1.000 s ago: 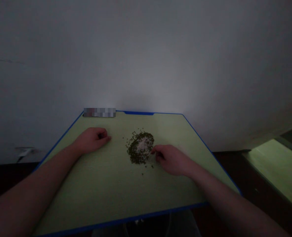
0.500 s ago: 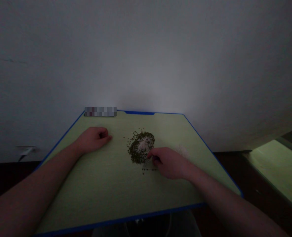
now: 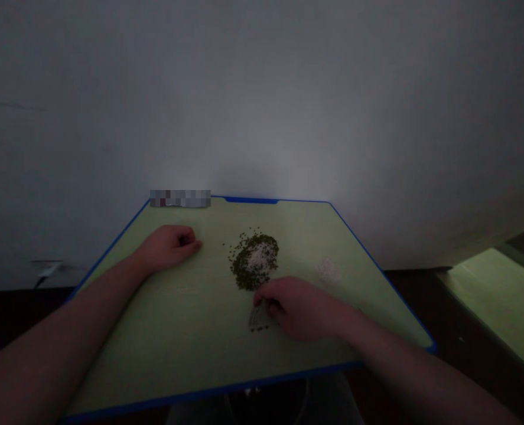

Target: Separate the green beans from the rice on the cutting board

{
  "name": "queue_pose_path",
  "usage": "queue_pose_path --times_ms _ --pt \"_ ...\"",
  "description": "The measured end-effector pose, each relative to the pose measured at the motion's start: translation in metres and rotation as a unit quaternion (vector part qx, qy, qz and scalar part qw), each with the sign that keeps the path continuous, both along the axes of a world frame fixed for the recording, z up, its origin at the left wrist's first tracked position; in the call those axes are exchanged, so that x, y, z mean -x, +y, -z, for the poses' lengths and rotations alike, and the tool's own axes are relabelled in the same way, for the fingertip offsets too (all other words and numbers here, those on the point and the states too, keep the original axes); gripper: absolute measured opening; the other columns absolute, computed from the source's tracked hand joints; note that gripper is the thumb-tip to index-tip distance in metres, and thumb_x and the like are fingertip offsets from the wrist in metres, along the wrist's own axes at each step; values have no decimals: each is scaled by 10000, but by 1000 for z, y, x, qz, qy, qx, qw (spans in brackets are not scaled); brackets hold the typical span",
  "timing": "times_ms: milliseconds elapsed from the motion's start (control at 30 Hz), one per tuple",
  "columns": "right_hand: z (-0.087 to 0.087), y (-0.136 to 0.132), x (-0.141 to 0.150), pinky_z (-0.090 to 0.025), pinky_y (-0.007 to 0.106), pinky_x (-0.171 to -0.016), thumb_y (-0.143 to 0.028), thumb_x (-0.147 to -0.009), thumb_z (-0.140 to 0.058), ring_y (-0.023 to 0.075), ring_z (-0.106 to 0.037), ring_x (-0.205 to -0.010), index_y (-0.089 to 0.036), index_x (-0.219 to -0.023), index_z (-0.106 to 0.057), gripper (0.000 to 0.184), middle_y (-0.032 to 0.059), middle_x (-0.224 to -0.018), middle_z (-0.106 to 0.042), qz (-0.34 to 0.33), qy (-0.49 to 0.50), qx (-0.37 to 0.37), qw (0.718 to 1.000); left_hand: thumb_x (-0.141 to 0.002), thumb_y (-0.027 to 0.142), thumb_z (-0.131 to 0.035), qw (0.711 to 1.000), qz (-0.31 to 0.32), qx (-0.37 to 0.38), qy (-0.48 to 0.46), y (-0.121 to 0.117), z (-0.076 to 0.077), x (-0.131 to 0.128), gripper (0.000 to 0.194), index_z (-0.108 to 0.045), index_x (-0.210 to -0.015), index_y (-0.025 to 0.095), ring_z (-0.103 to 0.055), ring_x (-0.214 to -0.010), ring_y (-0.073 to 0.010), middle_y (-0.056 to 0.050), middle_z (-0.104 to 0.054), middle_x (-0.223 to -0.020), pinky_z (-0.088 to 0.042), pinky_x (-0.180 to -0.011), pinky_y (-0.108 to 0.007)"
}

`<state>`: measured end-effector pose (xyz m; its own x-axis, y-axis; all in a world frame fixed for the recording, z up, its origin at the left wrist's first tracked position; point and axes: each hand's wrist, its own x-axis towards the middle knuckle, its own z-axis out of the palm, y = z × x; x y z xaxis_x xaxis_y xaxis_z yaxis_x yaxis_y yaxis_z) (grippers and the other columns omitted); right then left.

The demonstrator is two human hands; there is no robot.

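Observation:
My right hand pinches a thin, see-through flat piece, possibly a plastic card, and its lower edge meets the table. A few dark green grains lie along that edge. Just beyond the hand is a heap of small green beans, perhaps mung beans, with whitish grains like rice on its middle and right side. My left hand rests on the table left of the heap, fingers curled against the thumb, with nothing visible in it.
A smaller patch of whitish grains lies right of the heap. The pale table has a blue rim and stands against a wall. A blurred-out flat item sits at its far left corner. Another pale surface is at right.
My right hand has drawn the see-through piece toward me and slightly left, away from the heap, with a few green grains at its edge. The left hand has stayed put.

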<state>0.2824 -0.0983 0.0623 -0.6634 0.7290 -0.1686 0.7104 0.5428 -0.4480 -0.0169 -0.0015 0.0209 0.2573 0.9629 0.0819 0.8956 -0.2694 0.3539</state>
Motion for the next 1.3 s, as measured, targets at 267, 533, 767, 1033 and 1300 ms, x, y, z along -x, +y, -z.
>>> queue_pose_path --times_ms 267,533,767,1033,1300 --pt "7 -16 -43 -426 268 -724 -98 -818 -460 185 -610 -864 -191 -1109 -604 338 61 -967 -682 143 51 23 988 -776 437 -485 1000 -4 -2 -1 0 0 -1 297 -494 -624 182 -465 -557 -132 -1 -520 -578 -310 -551 -263" --pt "7 -43 -39 -434 279 -746 -101 -822 -450 184 -626 -864 -215 -1032 -653 313 42 -931 -688 133 60 47 988 -773 436 -478 1000 -5 -7 8 -1 -1 -2 300 -468 -608 186 -461 -553 -135 5 -490 -562 -308 -550 -263" --pt "5 -69 -32 -433 261 -737 -103 -824 -458 174 -623 -876 -251 -994 -657 301 15 -940 -691 116 66 78 988 -780 461 -471 1000 -5 -6 4 0 1 0 324 -477 -610 185 -470 -555 -136 5 -499 -564 -306 -545 -262" --pt "-1 -32 -5 -442 291 -826 -84 -818 -437 195 -629 -951 -206 -1068 -654 353 63 -1040 -693 48 71 34 996 -772 449 -490 1000 -5 -7 -3 1 1 -2 311 -494 -613 181 -473 -553 -136 6 -507 -562 -307 -542 -258" --pt "2 -16 18 -453 287 -792 -86 -733 -544 218 -638 -934 -220 -1085 -652 392 63 -1030 -695 -134 16 25 991 -773 441 -497 1000 -1 -13 -13 2 5 1 302 -504 -622 180 -471 -556 -134 4 -516 -568 -307 -546 -259"
